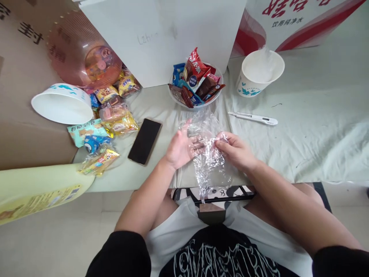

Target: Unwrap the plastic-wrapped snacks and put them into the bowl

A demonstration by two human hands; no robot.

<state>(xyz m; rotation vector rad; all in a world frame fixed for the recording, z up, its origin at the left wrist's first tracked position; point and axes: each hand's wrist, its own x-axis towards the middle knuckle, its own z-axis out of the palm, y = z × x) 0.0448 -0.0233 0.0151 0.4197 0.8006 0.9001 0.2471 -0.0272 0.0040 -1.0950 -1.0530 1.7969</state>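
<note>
A crumpled sheet of clear plastic film (211,163) hangs between my hands at the table's front edge. Thumb and fingers of my right hand (235,150) pinch the film's right side. My left hand (183,146) is open, palm up with fingers spread, and the film lies over its fingers. Just beyond the film stands a clear bowl (184,104) filled with wrapped snacks (198,80) in red, blue and brown packets. A white utility knife (253,117) lies right of the film, and a black phone (145,141) rests left of my left hand.
A white paper tub (256,86) with clear plastic inside stands at the back right. At left, another paper tub (62,107) lies tipped beside piled snack packets (115,111) and a pink plastic bowl (72,57). Boxes (173,34) stand along the back. Pale cloth (317,134) covers the table.
</note>
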